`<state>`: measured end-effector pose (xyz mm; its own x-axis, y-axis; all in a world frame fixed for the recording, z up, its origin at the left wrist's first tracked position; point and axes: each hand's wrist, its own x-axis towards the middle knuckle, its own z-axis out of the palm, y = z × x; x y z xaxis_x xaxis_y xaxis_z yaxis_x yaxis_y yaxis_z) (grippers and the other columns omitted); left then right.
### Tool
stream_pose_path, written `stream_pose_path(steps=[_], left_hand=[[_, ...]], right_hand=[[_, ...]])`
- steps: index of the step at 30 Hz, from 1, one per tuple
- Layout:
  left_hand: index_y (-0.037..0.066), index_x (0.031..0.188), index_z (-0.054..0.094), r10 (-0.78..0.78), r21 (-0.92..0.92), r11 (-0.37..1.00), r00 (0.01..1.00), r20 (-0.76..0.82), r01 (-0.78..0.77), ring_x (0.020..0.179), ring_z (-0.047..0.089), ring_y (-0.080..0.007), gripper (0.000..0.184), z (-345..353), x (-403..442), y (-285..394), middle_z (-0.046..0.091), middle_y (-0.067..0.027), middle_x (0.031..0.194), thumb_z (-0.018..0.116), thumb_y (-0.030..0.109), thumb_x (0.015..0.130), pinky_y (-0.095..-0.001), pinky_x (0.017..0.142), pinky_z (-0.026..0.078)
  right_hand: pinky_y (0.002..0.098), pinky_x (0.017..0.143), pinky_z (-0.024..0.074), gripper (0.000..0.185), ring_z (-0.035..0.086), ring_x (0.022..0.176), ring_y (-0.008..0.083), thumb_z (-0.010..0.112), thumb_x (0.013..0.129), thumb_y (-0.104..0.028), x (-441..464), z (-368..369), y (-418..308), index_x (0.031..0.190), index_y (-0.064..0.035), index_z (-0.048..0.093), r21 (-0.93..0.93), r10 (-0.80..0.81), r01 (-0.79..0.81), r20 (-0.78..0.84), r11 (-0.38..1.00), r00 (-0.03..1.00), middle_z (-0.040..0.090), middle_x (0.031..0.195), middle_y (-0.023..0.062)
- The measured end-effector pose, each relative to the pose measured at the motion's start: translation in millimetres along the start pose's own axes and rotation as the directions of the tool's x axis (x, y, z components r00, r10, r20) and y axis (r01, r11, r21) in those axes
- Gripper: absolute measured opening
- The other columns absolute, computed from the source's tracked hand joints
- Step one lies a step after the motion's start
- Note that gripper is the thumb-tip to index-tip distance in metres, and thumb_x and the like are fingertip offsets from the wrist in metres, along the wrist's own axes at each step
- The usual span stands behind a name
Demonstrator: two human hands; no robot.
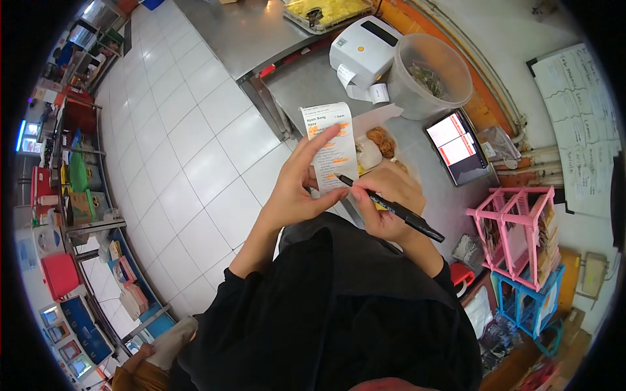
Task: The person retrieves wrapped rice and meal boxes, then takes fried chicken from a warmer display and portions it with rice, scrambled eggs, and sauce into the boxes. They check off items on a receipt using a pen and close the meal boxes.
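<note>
My left hand (297,186) holds up a printed order slip (331,146) with several lines marked in orange. Its thumb and fingers grip the paper from the left and below. In my right hand (391,202) is a black marker pen (411,220), its tip at the lower part of the slip, touching or very close to it. Behind the hands, an open paper food box (407,156) lies on the metal counter, partly hidden. Inside it I see a piece of fried chicken (381,141) and a mound of rice (369,155).
Beyond the box stand a white label printer (364,49) and a clear plastic tub (435,75). To the right are a tablet (458,146) and a pink rack (515,234). A tray of yellow food (326,12) sits at the counter's far end. Another person is at lower left.
</note>
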<state>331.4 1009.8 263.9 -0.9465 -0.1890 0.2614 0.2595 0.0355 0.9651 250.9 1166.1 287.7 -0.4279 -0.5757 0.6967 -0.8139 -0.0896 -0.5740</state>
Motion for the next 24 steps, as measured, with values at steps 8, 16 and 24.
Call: stream_pose_path(steps=[8, 16, 24], left_hand=[[0.012, 0.141, 0.036, 0.002, 0.061, 0.998, 1.0, -0.003, -0.002, 0.112, 0.055, -0.019, 0.084, -2, -3, 1, 0.037, -0.0117, 0.138, 0.067, -0.013, 0.066, -0.0228, 0.071, 0.056], [0.012, 0.141, 0.035, -0.016, 0.087, 0.996, 0.999, -0.028, 0.019, 0.11, 0.056, -0.0192, 0.085, -6, -4, -1, 0.037, -0.0119, 0.138, 0.066, -0.013, 0.066, -0.0227, 0.07, 0.056], [0.01, 0.14, 0.036, -0.001, 0.145, 0.989, 0.999, -0.043, 0.008, 0.11, 0.056, -0.02, 0.083, -11, -5, -3, 0.039, -0.0124, 0.136, 0.067, -0.012, 0.066, -0.0234, 0.071, 0.056]], right_hand=[[0.031, 0.054, 0.0445, 0.016, 0.055, 0.059, 0.0259, 0.07, 0.072, 0.002, -6, 3, -2, 0.084, -0.0022, 0.059, 0.034, -0.002, 0.003, -0.017, 0.999, 1.0, 0.06, 0.071, 0.0089], [0.0314, 0.054, 0.0441, 0.016, 0.055, 0.059, 0.0264, 0.07, 0.072, 0.003, -7, 6, 2, 0.083, -0.0022, 0.06, -0.018, -0.016, 0.016, 0.0, 1.0, 1.0, 0.06, 0.07, 0.009], [0.0338, 0.056, 0.0441, 0.015, 0.055, 0.06, 0.0271, 0.07, 0.072, 0.001, -14, 14, 6, 0.082, -0.0029, 0.06, 0.033, -0.007, 0.007, -0.001, 0.999, 1.0, 0.059, 0.072, 0.0091]])
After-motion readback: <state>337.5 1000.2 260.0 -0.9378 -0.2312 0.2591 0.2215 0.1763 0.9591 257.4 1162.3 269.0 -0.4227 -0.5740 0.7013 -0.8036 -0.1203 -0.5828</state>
